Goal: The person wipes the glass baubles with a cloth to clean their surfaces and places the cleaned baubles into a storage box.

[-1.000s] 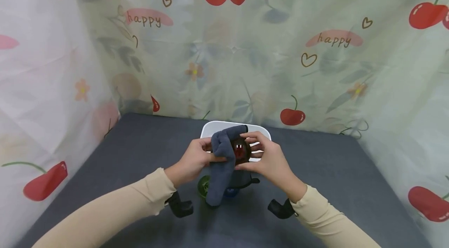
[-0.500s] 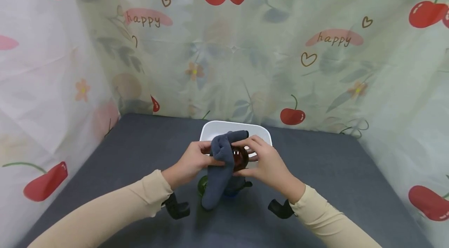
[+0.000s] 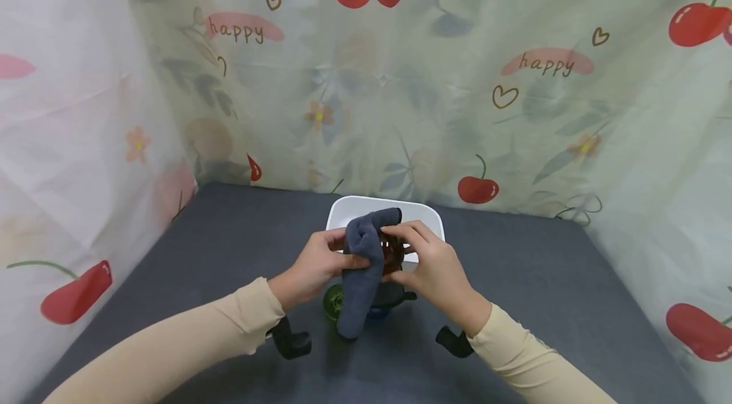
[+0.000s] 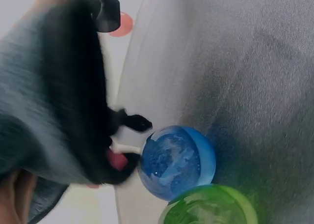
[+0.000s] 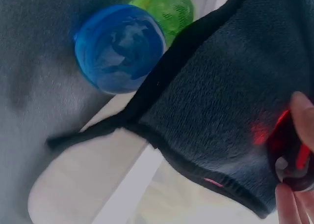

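Note:
A dark grey-blue cleaning cloth (image 3: pixel 360 296) hangs bunched from my left hand (image 3: pixel 311 267), gripped between thumb and fingers. My right hand (image 3: pixel 437 264) holds a round, see-through red glass (image 3: pixel 393 253) by its edge, against the cloth. Red light falls on the cloth beside that glass (image 5: pixel 289 157) in the right wrist view. Below the hands stand a round blue glass (image 5: pixel 120 49) and a green glass (image 3: pixel 333 302), side by side. The cloth hides most of the blue one in the head view. Black edging and a small loop (image 4: pixel 135 122) show on the cloth.
Just behind the hands is a white plastic tub (image 3: pixel 349 206) on the dark grey tabletop (image 3: pixel 515 277). Black camera mounts (image 3: pixel 291 340) hang under both wrists. Curtains (image 3: pixel 377 86) printed with cherries enclose the back and sides.
The red glass tips and turns a little in the right hand, first down, then slightly up. The cloth shifts with the left hand. Both hands keep their hold.

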`<action>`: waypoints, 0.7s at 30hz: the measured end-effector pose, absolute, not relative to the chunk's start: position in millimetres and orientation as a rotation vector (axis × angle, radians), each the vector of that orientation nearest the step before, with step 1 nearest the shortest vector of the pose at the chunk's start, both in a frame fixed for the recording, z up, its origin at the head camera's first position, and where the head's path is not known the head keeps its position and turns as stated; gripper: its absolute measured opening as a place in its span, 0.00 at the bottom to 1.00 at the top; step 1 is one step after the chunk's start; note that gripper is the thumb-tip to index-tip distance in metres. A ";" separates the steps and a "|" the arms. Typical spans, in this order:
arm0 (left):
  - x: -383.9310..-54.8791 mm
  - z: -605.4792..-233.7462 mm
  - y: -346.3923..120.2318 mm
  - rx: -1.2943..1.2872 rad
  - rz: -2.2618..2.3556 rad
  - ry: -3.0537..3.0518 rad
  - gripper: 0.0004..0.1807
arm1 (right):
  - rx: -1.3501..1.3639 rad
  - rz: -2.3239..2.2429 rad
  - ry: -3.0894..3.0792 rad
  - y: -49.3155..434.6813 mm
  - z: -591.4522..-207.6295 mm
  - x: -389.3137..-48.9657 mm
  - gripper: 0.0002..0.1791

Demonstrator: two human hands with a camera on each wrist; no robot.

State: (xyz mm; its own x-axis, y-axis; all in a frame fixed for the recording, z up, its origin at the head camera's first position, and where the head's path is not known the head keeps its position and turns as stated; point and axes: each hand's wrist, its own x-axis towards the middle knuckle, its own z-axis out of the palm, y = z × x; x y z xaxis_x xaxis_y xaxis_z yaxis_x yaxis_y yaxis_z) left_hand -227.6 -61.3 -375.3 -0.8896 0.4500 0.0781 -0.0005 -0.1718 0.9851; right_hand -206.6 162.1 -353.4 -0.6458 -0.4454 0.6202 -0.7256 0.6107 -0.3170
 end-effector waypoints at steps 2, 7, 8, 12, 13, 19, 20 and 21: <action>-227.1 -375.0 -62.3 0.500 2.160 1.787 0.25 | 0.905 0.949 -2.368 163.2 -352.9 -207.1 0.38; -227.4 -376.4 -65.7 0.510 2.201 1.658 0.17 | 0.821 1.618 -2.369 161.9 -351.4 -205.9 0.36; -227.3 -376.5 -66.9 0.521 2.197 1.630 0.16 | 0.813 1.691 -2.364 160.6 -351.4 -204.7 0.36; -226.9 -374.9 -72.6 0.562 2.133 1.630 0.18 | 0.898 1.304 -2.432 154.9 -350.5 -199.3 0.36; -226.8 -374.2 -73.5 0.559 2.116 1.660 0.19 | 0.909 1.108 -2.436 153.9 -350.0 -198.3 0.36; -229.4 -373.3 -74.5 0.518 2.088 1.768 0.23 | 0.959 0.692 -2.375 154.1 -345.9 -195.9 0.39; -229.8 -373.3 -74.4 0.517 2.098 1.761 0.22 | 0.957 0.778 -2.383 154.7 -345.5 -195.8 0.40; -230.0 -373.1 -74.6 0.514 2.110 1.748 0.21 | 0.945 0.893 -2.394 155.2 -345.3 -195.8 0.40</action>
State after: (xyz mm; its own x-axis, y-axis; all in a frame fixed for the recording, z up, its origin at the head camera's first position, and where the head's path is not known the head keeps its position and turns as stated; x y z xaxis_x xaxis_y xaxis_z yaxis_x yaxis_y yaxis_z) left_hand -230.0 -74.6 -373.1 -0.8721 0.4865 0.0531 -0.0382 -0.1758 0.9837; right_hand -195.8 155.2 -345.3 -0.6839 -0.4510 0.5735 -0.7164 0.5639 -0.4108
